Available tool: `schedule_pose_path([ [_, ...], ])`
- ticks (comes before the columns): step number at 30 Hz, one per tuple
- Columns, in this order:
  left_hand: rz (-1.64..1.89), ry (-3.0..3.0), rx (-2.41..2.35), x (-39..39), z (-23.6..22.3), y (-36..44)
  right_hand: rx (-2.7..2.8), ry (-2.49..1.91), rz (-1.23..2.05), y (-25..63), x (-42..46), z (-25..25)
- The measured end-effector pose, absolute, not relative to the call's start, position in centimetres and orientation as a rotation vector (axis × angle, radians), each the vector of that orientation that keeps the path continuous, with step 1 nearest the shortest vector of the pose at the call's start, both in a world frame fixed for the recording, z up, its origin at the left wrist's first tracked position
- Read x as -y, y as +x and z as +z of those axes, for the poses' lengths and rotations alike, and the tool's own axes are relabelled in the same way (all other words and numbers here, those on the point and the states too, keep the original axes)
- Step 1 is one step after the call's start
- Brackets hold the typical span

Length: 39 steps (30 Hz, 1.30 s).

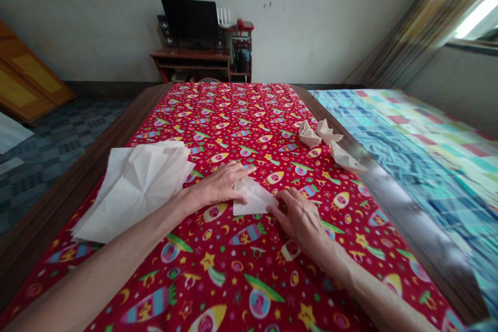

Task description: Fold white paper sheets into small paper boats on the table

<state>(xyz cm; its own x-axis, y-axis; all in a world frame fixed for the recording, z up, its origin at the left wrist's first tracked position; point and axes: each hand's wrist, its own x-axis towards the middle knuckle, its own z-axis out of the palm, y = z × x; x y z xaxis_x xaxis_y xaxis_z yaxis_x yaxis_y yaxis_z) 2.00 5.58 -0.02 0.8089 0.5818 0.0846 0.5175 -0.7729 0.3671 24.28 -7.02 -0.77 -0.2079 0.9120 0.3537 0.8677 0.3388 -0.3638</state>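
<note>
A small folded sheet of white paper [254, 198] lies on the red patterned cloth in front of me. My left hand [222, 182] rests at its left side, fingers stretched out, with the thumb on the paper's edge. At its right corner, my right hand [298, 212] pinches the paper between thumb and fingers. To the left is a stack of creased white paper sheets [143, 181], partly behind my left forearm. Toward the right edge of the cloth stand three folded paper boats [309, 135].
The red cloth [249, 280] covers most of a dark wooden table [420, 233]. Right of it is a bed with a checked cover [439, 135]. A desk [190, 54] with a monitor [190, 19] and a red telephone [245, 25] stands at the far wall.
</note>
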Motion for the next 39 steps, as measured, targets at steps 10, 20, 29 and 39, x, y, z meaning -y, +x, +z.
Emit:
schedule_pose_path([
  [10,0.424,2.499,-0.847,-5.8,0.4,2.3,2.07,-1.519,0.237,24.1,6.7,-1.1],
  [20,0.541,2.352,-1.057,-5.5,0.0,2.3,2.178,-1.467,0.16,25.3,4.1,-1.6],
  [29,0.527,2.438,-1.183,-2.6,-0.2,2.4,2.318,-1.306,0.294,25.8,0.8,-1.0],
  [39,0.514,2.492,-1.142,-2.6,0.0,3.2,2.176,-1.269,0.427,25.1,0.6,-1.7],
])
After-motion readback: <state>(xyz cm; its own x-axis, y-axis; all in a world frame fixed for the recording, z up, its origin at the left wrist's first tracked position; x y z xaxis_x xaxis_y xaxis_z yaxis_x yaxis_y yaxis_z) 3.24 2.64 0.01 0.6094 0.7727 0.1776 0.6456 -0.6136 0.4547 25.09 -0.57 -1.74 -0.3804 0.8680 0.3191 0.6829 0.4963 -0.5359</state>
